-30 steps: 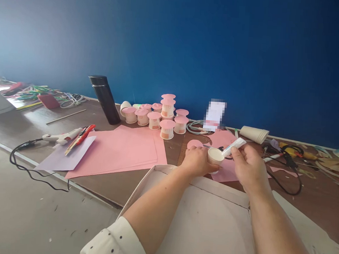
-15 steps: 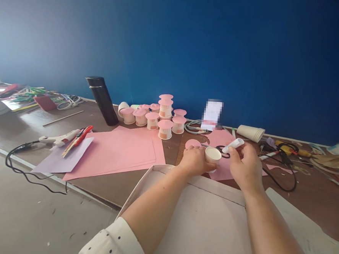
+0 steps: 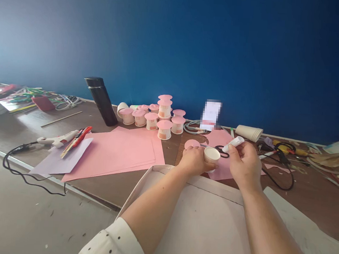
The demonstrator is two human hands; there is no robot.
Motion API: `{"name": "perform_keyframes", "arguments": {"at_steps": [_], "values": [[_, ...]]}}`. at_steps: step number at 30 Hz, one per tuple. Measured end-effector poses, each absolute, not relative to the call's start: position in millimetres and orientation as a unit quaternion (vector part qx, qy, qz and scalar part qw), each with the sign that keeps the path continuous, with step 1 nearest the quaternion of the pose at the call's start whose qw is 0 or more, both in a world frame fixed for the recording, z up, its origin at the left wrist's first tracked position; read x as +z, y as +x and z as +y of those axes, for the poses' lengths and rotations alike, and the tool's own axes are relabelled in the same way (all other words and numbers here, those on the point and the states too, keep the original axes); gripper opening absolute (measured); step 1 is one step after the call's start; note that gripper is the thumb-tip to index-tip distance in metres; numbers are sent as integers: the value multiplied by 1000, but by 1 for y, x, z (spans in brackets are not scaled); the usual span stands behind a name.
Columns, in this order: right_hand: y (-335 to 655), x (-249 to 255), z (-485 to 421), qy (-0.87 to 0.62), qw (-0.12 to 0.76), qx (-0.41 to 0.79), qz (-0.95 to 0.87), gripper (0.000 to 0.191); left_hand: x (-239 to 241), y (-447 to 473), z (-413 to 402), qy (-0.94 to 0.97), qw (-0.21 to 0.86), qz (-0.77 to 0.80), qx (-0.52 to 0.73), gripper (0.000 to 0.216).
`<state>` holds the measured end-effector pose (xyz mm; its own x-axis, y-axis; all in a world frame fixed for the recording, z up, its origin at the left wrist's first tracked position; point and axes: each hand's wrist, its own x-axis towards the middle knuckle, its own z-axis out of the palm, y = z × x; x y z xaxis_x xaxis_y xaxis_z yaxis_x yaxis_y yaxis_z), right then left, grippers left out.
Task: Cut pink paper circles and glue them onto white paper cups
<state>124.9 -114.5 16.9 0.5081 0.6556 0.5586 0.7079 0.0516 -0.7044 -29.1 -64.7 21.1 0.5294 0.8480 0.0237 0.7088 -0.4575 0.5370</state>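
My left hand [image 3: 192, 161] is closed around the side of a small white paper cup [image 3: 212, 155], its open mouth facing up. In my right hand [image 3: 246, 164], a white glue stick [image 3: 234, 144] is pinched between thumb and fingers, tilted just right of the cup and apart from it. Behind my left hand lies a pink paper disc [image 3: 191, 144]. Black-handled scissors [image 3: 224, 154] rest between the hands, partly hidden by the cup. Pink paper [image 3: 222, 137] lies under and behind them.
Several paper cups with pink roofs [image 3: 164, 128] stand by the wall, near a black flask [image 3: 102, 101]. Pink sheets [image 3: 122, 147], a glue gun [image 3: 58, 139] and a red cutter [image 3: 78, 140] lie left. Stacked cups [image 3: 248, 133] lie right. A white board [image 3: 209, 221] is in front.
The whole view has shifted very slightly. Both hands keep their holds on the cup and the glue stick, with hardly any movement.
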Motion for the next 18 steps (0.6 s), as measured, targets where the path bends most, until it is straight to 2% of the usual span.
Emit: {"name": "perform_keyframes", "arguments": {"at_steps": [3,8,13,18], "values": [[124,19,-116,-664,550,3,-507,32,22,-30,-66,839,245,462,151,58],[118,18,-109,-654,498,18,-569,29,20,-29,-65,837,250,459,160,59],[121,13,-95,-677,488,-2,-551,29,16,-28,-63,840,245,453,170,64],[122,14,-98,-663,518,31,-539,32,18,-29,-63,839,248,456,164,61]]}}
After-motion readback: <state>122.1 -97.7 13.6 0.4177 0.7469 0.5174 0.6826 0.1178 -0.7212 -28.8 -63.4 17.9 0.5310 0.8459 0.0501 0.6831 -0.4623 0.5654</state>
